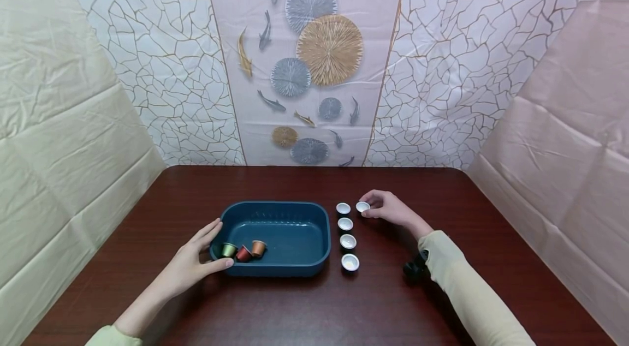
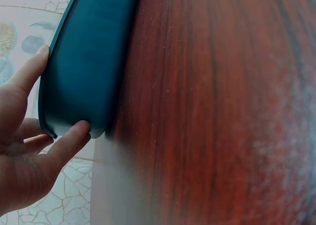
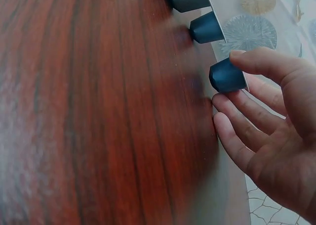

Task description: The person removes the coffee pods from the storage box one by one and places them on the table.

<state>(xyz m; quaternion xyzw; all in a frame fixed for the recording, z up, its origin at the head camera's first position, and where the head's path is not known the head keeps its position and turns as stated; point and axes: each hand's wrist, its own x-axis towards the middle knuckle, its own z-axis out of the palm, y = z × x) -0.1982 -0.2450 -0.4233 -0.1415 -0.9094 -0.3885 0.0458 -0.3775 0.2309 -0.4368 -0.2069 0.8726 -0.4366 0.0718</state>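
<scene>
My right hand [image 1: 388,208] pinches a coffee capsule [image 3: 227,76] between thumb and fingers. It has a dark blue body and a pale lid that faces up. Left of it, several more capsules [image 1: 345,224] stand lid up in a column, and two dark bodies show in the right wrist view. My left hand [image 1: 189,261] rests against the left end of a blue rectangular basin [image 1: 300,269], thumb at the near rim and straight fingers along the end wall. Inside, in the near left corner, lie a green capsule [image 1: 229,249], a red capsule [image 1: 243,254] and an orange capsule [image 1: 258,248].
The dark wooden table [image 1: 295,313] has its far edge against a patterned backdrop [image 1: 304,117]. A small black object [image 1: 414,270] shows by the right wrist. Draped cloth [image 1: 64,171] hangs along both sides.
</scene>
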